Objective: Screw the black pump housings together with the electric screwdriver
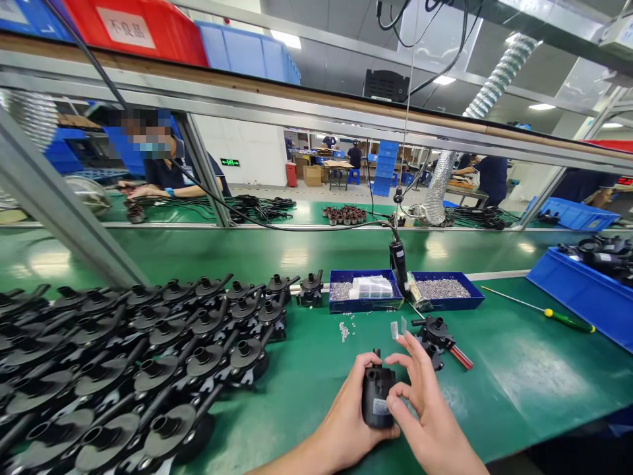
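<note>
My left hand (349,412) is wrapped round a black cylindrical pump (378,386), its short spout upward and a white label (380,407) on its front. Beside it, my right hand (420,402) has its fingers apart, with the thumb at the edge of that label. Two small translucent stickers (394,330) stand up at the tips of its raised fingers. Just beyond the right hand lie black pump parts (435,330) and a screwdriver with a red handle (461,357). Small loose metal pieces (345,331) are scattered on the green mat behind the pump.
Rows of black pump bodies (163,369) fill the left. Blue trays (448,290) of small metal parts stand behind, with a hanging electric screwdriver (397,264). At right are a green-handled screwdriver (568,318) and a blue bin (583,290). A co-worker (168,165) sits opposite.
</note>
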`<state>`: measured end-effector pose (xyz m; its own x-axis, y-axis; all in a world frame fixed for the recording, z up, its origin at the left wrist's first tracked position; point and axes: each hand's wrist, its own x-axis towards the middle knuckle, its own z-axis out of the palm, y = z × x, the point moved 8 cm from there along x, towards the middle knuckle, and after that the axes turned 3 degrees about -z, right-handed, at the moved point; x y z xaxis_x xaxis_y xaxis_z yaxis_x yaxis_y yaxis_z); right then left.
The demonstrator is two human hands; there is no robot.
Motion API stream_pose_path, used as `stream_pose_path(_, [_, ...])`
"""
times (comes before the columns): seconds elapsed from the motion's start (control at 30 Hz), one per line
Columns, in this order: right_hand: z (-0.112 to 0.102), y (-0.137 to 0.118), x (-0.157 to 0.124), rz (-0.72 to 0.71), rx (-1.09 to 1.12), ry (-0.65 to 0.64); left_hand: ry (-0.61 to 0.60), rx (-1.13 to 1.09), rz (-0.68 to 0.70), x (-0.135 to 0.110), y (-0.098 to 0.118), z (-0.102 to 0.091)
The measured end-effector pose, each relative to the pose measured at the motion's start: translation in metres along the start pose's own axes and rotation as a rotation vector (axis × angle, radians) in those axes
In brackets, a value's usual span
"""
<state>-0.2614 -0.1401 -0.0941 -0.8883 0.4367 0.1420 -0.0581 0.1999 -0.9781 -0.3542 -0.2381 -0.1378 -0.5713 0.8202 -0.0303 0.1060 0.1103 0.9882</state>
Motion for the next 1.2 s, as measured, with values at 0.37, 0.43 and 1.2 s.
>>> stream_pose_path(0.37, [0.004, -0.007, -0.006, -0.236, -0.265, 0.000, -0.005, -0.011, 0.057, 0.000, -0.002, 0.002])
stream_pose_path(0.43, [0.006, -0.011, -0.009, -0.336, -0.351, 0.018, -0.009, -0.008, 0.074, -0.001, -0.003, 0.002])
stream_pose_path(1.2, [0.000, -0.007, -0.017, -0.306, -0.504, 0.203, 0.016, 0.160, 0.167, -0.012, 0.001, 0.010])
